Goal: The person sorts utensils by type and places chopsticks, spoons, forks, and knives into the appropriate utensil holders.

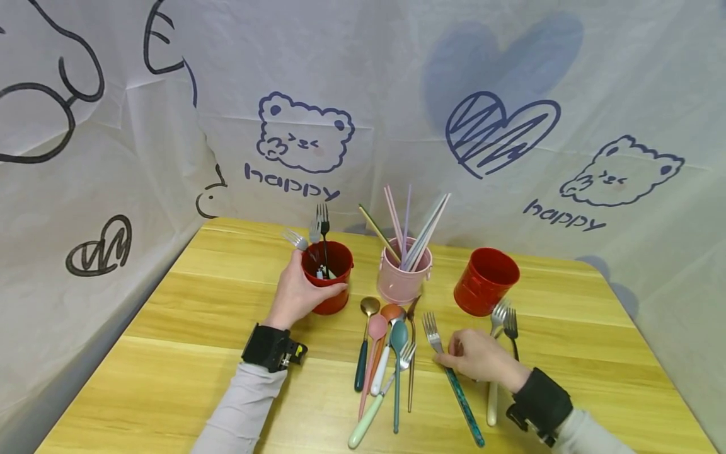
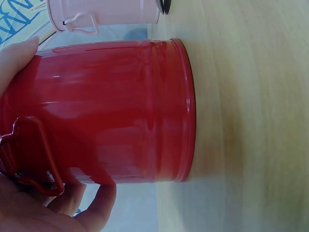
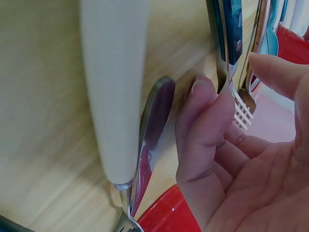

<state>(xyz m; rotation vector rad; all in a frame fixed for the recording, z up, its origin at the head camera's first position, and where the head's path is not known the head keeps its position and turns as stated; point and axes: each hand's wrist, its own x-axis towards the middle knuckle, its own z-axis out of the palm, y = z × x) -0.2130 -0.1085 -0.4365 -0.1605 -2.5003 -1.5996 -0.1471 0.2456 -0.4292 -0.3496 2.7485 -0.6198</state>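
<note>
"happy" (image 1: 292, 182) — twice, on white sheet (image 1: 391, 82)

Left hand (image 2: 29, 210) round red bucket (image 2: 106, 111) (pink bucket (image 2: 116, 12) nearby)

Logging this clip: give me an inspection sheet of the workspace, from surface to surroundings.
Surface: wood-grain table.
Job's things: left red bucket holding forks; right red bucket, no contents visible; spoons and more forks lying on the table, some overlapping.
Clutter: pink bucket of sticks, between the red ones.
Hands: left hand grips the left red bucket; right hand at the teal fork, grip unclear.
Cables: nothing seen.
Surroundings: white sheet with drawings.
</note>
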